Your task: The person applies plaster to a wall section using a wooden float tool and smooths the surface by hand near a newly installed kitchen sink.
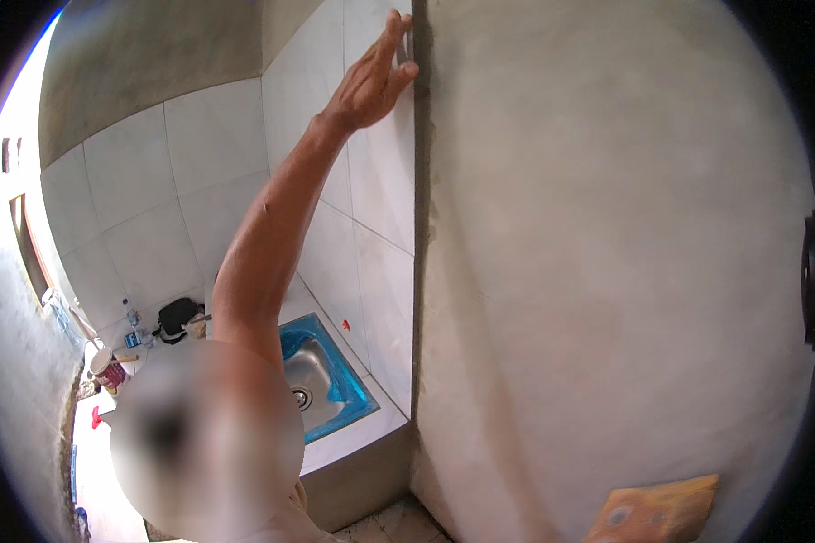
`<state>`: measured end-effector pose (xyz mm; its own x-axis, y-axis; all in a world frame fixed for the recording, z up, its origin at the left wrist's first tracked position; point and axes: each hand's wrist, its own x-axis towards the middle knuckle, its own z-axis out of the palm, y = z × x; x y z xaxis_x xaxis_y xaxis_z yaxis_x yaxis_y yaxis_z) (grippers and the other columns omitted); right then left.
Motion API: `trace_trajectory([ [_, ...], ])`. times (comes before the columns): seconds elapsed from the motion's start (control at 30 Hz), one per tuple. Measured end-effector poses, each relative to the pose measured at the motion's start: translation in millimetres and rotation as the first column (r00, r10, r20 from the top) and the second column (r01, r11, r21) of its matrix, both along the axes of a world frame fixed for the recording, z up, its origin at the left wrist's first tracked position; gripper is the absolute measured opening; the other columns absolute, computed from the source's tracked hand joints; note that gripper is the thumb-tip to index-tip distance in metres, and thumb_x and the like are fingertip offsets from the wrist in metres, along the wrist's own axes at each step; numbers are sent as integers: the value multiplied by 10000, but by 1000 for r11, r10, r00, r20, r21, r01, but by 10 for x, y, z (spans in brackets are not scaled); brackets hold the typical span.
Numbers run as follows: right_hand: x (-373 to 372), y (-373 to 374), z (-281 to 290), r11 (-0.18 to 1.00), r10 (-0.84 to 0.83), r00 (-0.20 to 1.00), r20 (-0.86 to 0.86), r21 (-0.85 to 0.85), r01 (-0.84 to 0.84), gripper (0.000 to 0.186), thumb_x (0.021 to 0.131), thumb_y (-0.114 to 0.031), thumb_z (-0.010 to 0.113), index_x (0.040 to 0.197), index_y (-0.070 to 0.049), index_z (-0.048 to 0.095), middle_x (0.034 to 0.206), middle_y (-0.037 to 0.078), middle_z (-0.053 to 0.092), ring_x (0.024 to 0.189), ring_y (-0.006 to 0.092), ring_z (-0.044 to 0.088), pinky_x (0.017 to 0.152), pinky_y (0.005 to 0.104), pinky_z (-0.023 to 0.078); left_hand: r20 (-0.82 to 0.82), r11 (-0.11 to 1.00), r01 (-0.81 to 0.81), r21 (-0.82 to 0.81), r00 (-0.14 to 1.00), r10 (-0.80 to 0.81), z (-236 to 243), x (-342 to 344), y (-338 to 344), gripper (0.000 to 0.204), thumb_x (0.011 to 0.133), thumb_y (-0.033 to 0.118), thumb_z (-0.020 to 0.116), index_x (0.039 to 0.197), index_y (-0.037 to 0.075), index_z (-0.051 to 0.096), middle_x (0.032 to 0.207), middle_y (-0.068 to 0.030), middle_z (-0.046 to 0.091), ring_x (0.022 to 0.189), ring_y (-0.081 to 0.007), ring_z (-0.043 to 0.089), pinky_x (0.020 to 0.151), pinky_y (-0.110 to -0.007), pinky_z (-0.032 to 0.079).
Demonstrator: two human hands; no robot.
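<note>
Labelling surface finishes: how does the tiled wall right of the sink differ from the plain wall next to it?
Colour: the tiled wall is whitish; the plain wall is greyish beige.
Surface: the tiled wall is split by thin joint lines; the plain wall shows no joints, just faint mottling.
Shared: both stand upright, with a dark vertical strip between them.

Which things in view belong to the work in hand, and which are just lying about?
Apparently in the work:
raised hand
tiled wall, the hand at its edge; contact unclear

Apparently idle:
blue-edged sink
black bag or cloth
clear bottle
white-and-maroon tub
</note>
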<state>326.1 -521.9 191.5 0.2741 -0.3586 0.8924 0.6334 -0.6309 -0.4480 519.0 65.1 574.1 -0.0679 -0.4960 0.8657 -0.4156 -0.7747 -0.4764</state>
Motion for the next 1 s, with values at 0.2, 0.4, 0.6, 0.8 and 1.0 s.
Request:
trace_trajectory([
  [0.2,-7,2,-16,1000,-3,1000,8,-2,3,506,993,-431,446,1238,6,515,1146,182,570,975,321,579,842,423,490,-1,969,-120,218,992,124,-487,-110,138,771,984,497,339,1542,107,-24,1577,-127,207,1469,-266,153,1214,-386,148],
  [0.4,-62,-18,-36,1000,-13,1000,-2,-10,13,507,996,-429,440,1250,5,507,1161,180,565,991,317,577,854,421,487,-65,968,-126,215,988,143,-1028,-133,194,766,961,507,374,1550,189,0,1589,-42,202,1480,-231,108,1218,-393,144],
  [0.6,-174,-80,-66,1000,-21,1000,6,-14,21,508,999,-426,435,1262,4,499,1176,178,561,1006,313,575,866,419,485,-147,935,-164,315,965,219,-1614,-315,319,782,909,557,387,1548,266,42,1589,60,194,1483,-229,88,1205,-423,219],
  [0.8,-265,-332,-101,999,-35,999,-4,-15,35,509,1002,-424,429,1274,3,492,1191,176,556,1022,310,572,878,418,482,-308,933,-83,350,931,198,-2086,-403,236,784,874,577,416,1537,344,67,1582,117,194,1485,-270,46,1202,-463,230],
  [1.0,-275,-321,37,999,-18,1000,-13,-41,17,511,1005,-421,423,1285,2,484,1206,175,552,1037,306,570,891,416,480,-463,942,101,321,884,63,-2730,-443,319,914,827,412,637,1541,331,71,1592,93,184,1486,-281,59,1214,-490,159],
])
